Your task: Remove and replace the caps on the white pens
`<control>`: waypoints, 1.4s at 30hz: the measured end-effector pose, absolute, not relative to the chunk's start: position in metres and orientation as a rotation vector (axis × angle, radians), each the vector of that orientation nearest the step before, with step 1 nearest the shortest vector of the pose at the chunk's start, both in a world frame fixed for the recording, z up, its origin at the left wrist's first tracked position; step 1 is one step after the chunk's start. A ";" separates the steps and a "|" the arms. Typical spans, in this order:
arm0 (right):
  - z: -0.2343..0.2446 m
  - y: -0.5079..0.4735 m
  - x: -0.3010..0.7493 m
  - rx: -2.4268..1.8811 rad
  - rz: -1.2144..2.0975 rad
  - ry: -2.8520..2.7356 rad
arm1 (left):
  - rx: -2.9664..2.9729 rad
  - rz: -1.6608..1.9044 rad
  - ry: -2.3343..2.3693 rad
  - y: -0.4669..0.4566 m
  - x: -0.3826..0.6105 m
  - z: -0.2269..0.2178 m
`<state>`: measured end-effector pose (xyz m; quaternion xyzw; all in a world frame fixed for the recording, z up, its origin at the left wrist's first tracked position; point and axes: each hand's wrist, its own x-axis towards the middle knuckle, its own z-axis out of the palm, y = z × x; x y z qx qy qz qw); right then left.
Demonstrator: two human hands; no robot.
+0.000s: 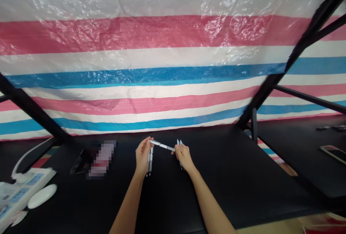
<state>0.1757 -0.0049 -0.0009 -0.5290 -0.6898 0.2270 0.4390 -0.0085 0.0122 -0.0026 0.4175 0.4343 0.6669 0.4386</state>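
1. The left hand and the right hand are held apart above a black counter, with the arms reaching in from the bottom of the view.
2. The left hand is closed on a white-and-silver pen, which is gripped near one end by the fingers. A pair of dark-tipped pens is also held in that hand, hanging downward toward the counter.
3. The long axis of the white-and-silver pen runs almost level across the gap between the hands, sloping slightly down toward the right hand. Its free end is closest to the right hand's fingers, but whether they touch or are just apart cannot be told.
4. The right hand is closed on an upright bunch of pens, whose ends show above and below the fist. How many pens are held cannot be told.
5. To the left on the counter lie a white power strip, a white computer mouse and a dark tablet, with a pixelated patch beside the tablet.
6. A phone is seen at the right edge, and a striped tarpaulin hangs behind black metal struts.
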 end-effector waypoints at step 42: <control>-0.019 0.012 0.201 -1.301 0.724 -0.926 | 1.087 1.142 0.898 0.001 -0.008 0.008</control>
